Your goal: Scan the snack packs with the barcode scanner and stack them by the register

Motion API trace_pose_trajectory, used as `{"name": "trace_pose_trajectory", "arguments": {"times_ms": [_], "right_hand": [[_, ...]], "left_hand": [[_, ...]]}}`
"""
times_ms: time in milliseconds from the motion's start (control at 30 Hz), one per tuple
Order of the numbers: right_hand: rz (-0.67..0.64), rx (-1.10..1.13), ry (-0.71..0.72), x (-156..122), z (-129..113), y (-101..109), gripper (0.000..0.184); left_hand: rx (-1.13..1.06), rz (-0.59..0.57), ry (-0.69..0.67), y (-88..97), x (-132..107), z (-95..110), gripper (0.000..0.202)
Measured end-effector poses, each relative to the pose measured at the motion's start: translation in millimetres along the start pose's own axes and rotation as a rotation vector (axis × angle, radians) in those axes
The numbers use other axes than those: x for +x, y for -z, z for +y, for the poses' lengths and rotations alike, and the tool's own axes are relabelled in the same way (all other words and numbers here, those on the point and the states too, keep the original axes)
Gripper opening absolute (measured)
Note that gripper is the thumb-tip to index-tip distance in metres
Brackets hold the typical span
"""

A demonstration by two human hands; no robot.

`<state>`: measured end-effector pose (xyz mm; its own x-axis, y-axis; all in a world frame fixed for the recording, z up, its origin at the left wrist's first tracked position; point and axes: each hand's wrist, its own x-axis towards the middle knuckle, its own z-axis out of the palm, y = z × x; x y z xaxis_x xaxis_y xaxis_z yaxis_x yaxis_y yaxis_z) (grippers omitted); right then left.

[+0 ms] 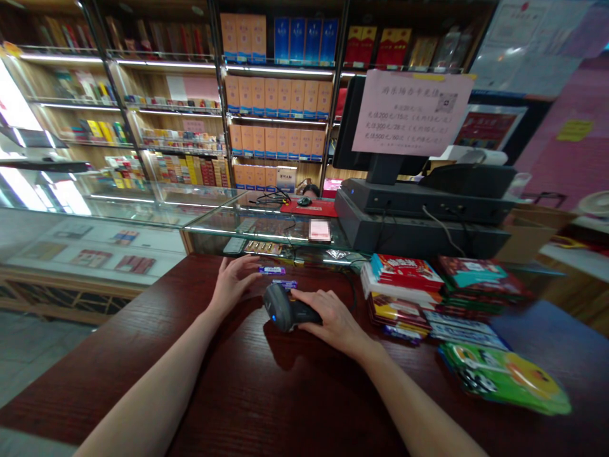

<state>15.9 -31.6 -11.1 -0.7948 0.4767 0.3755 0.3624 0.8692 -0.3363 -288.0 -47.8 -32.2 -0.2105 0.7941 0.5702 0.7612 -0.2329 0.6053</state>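
Note:
A dark grey handheld barcode scanner (280, 307) with a small blue light sits in my right hand (333, 317), whose fingers wrap round its handle. Its head points left, a little above the dark wood counter (228, 393). My left hand (234, 279) hovers over the counter to the left, fingers apart and nothing visible between them. Close to its fingertips lies a small purple stick-shaped pack (272, 270); whether they touch, I cannot tell. A second purple pack (285, 284) lies just behind the scanner, partly hidden by it.
On the right are stacked red and white packets (406, 273), dark red packets (476, 279), blue-white packets (466, 330) and green packages (504, 377). Behind them stands a black register (419, 222) with a screen. A glass display counter (266, 222) lies ahead; a person's head shows beyond it.

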Motion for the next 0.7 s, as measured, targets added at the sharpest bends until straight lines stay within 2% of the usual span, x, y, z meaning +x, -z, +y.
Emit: {"name": "trace_pose_trajectory", "arguments": {"times_ms": [367,700], "right_hand": [[0.017,0.035,-0.012,-1.1,3.0,-1.7,0.063],[0.002,0.034,-0.004,-1.5,3.2,-1.5,0.067]], "left_hand": [[0.016,0.042,0.018,-0.4,0.9,-0.3,0.036],[0.033,0.027,0.022,-0.2,1.3,1.2,0.038]]}}
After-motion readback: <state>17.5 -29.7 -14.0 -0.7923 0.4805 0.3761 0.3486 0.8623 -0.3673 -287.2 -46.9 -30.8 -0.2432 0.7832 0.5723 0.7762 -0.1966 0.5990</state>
